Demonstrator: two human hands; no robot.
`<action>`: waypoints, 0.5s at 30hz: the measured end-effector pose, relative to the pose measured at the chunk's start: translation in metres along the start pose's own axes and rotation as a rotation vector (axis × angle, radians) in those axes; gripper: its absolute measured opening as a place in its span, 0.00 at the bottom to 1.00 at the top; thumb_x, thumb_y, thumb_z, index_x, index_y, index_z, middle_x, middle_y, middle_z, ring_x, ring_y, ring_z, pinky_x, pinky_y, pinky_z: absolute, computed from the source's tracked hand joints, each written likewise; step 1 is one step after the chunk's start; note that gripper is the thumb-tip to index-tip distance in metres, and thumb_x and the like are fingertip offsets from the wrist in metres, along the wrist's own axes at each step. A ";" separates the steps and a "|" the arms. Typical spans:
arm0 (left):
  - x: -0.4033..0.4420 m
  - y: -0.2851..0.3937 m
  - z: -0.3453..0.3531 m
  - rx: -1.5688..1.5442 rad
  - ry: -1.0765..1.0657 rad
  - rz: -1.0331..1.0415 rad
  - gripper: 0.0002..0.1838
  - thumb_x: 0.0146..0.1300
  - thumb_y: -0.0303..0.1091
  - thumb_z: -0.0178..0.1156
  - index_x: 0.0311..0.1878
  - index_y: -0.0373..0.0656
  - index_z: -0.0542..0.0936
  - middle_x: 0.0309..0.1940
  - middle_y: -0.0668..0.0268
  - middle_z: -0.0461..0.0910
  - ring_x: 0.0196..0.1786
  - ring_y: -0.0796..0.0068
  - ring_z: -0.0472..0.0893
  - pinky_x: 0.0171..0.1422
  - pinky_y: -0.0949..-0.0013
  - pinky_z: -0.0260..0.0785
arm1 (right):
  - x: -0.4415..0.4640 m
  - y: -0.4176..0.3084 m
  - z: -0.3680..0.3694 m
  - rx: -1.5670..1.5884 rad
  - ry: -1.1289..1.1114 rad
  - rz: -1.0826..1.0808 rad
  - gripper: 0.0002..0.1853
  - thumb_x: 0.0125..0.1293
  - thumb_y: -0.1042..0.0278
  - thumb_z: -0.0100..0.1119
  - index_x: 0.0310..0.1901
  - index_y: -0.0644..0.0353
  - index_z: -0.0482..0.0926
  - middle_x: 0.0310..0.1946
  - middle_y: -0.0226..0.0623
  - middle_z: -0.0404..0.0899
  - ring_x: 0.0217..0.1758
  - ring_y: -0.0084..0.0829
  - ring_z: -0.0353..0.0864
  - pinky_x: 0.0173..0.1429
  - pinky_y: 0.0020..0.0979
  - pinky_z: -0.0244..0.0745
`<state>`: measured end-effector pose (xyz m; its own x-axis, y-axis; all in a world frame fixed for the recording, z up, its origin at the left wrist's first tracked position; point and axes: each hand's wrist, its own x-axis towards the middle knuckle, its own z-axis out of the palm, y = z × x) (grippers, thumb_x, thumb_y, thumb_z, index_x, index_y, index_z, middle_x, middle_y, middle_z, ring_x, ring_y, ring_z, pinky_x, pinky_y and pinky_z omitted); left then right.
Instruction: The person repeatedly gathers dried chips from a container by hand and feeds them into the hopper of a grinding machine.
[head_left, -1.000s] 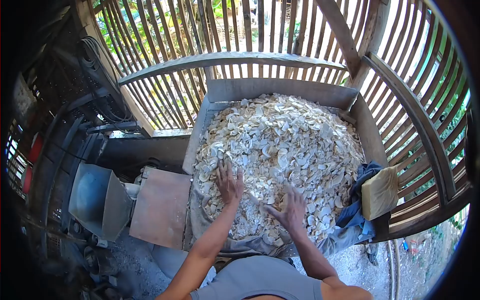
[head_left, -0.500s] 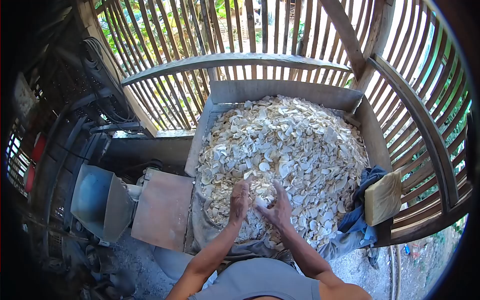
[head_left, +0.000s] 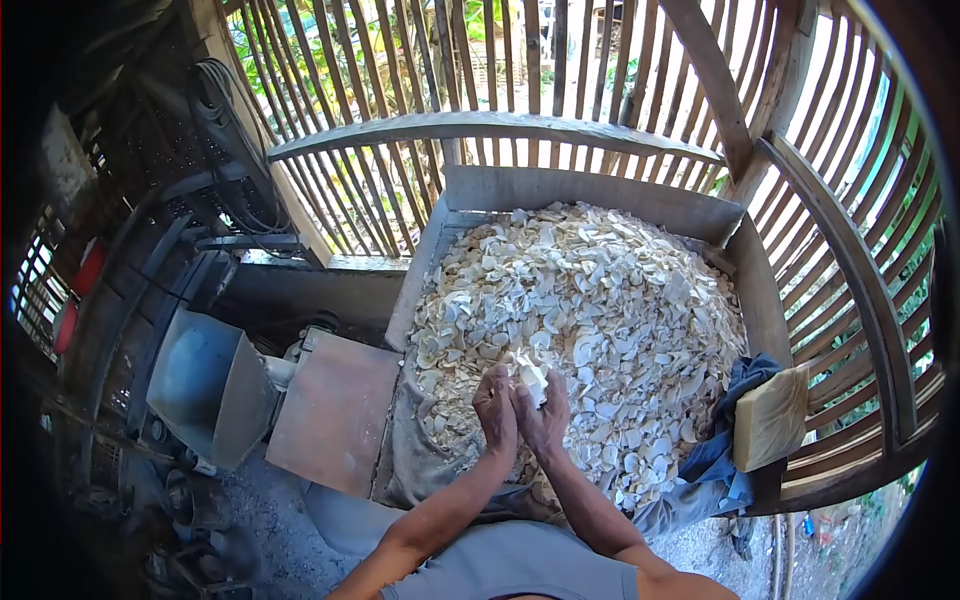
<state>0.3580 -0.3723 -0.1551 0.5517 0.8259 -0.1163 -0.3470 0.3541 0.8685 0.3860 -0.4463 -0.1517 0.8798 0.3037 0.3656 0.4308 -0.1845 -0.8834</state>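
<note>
A slatted wooden wall (head_left: 500, 127) curves around the workspace, daylight and greenery showing through its gaps. Against it stands a broad, board-sided bin (head_left: 590, 195), loaded with a heap of pale chips (head_left: 630, 310) that rises toward the back boards. At the near side of the bin, a person in a grey sleeveless top (head_left: 510, 565) reaches both bare arms in over the heap. A flat reddish panel (head_left: 335, 415) sits just beside the bin on the person's left, and past it a metal hopper (head_left: 212, 390) opens upward. Grey cloth (head_left: 410, 440) lies bunched along the bin's near left corner; at the near right corner, blue cloth (head_left: 735, 410) is crumpled beside a yellowish block (head_left: 772, 418). Above the near part of the heap, the left hand (head_left: 495, 405) and right hand (head_left: 543, 415) are brought together — palms cupped inward, sides touching at the lower edge. Between them is a small handful of chips (head_left: 531, 377), held at the fingers and well inside the bin's walls — the exact number of pieces cannot be told
</note>
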 end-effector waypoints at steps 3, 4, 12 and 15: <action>-0.012 0.015 0.014 -0.006 0.109 0.063 0.17 0.74 0.44 0.61 0.49 0.37 0.84 0.35 0.70 0.81 0.35 0.82 0.77 0.40 0.75 0.71 | 0.006 0.007 0.007 0.121 0.025 0.065 0.21 0.68 0.58 0.64 0.55 0.64 0.78 0.45 0.47 0.76 0.48 0.45 0.78 0.53 0.40 0.73; -0.009 0.016 0.015 0.009 0.111 0.060 0.16 0.74 0.44 0.61 0.46 0.38 0.84 0.35 0.70 0.81 0.35 0.82 0.77 0.40 0.75 0.71 | 0.009 0.006 0.008 0.121 0.030 0.092 0.19 0.68 0.59 0.63 0.52 0.65 0.78 0.43 0.46 0.76 0.46 0.44 0.78 0.52 0.40 0.73; -0.021 0.016 0.015 -0.061 0.145 0.003 0.13 0.70 0.42 0.66 0.39 0.41 0.82 0.35 0.69 0.82 0.35 0.80 0.78 0.39 0.74 0.71 | 0.001 -0.008 0.004 0.160 0.096 0.037 0.12 0.67 0.66 0.63 0.42 0.68 0.79 0.37 0.43 0.76 0.41 0.38 0.76 0.47 0.36 0.71; -0.016 0.020 0.016 -0.109 0.141 0.002 0.17 0.69 0.45 0.67 0.43 0.37 0.83 0.38 0.64 0.83 0.38 0.76 0.80 0.42 0.71 0.74 | 0.008 -0.015 0.006 0.217 0.094 0.012 0.11 0.67 0.68 0.64 0.43 0.67 0.80 0.36 0.42 0.76 0.40 0.38 0.75 0.47 0.36 0.71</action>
<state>0.3543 -0.3856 -0.1280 0.4422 0.8770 -0.1880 -0.4323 0.3920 0.8121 0.3851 -0.4360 -0.1376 0.9039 0.2125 0.3712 0.3757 0.0204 -0.9265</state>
